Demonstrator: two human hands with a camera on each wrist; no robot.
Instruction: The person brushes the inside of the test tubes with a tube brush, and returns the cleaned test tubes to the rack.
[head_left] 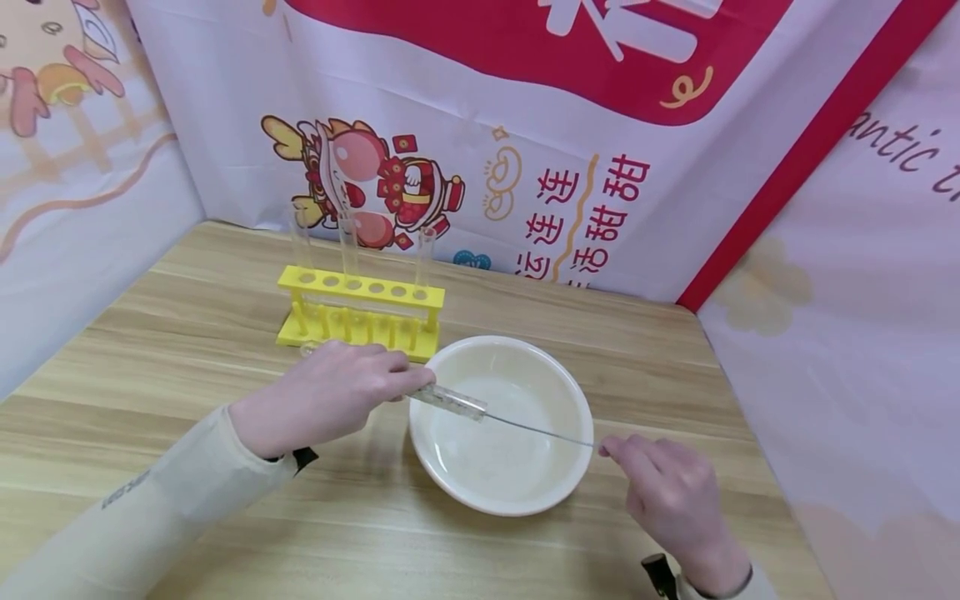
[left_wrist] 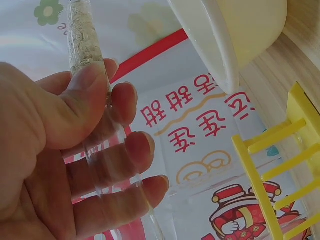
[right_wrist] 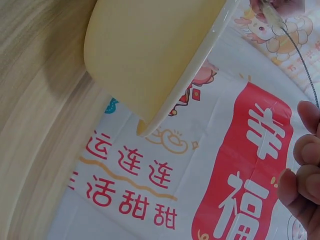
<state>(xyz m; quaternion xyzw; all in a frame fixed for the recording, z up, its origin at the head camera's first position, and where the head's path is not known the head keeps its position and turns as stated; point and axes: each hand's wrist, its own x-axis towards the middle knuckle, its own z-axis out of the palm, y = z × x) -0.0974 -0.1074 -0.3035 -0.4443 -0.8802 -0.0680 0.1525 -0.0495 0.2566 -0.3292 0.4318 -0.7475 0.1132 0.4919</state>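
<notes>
My left hand (head_left: pixel 345 390) grips a clear glass test tube (head_left: pixel 474 408), tilted with its mouth toward the right over a white basin (head_left: pixel 504 505). Inside the tube's mouth end sit the pale bristles (left_wrist: pixel 86 40) of a test tube brush, as the left wrist view shows. The brush's thin twisted wire (head_left: pixel 542 432) runs out across the basin to my right hand (head_left: pixel 671 492), whose fingers pinch its far end beside the right rim. In the right wrist view, curled fingers (right_wrist: pixel 306 165) and the wire (right_wrist: pixel 303 60) appear at the right side.
Behind the left hand stands a yellow test tube rack (head_left: pixel 362 287) holding upright clear tubes (head_left: pixel 425 258), close to the basin's left rim. Everything rests on a wood-grain table (head_left: pixel 360 533). Printed cloth hangings (head_left: pixel 480 108) border the table at the back and sides.
</notes>
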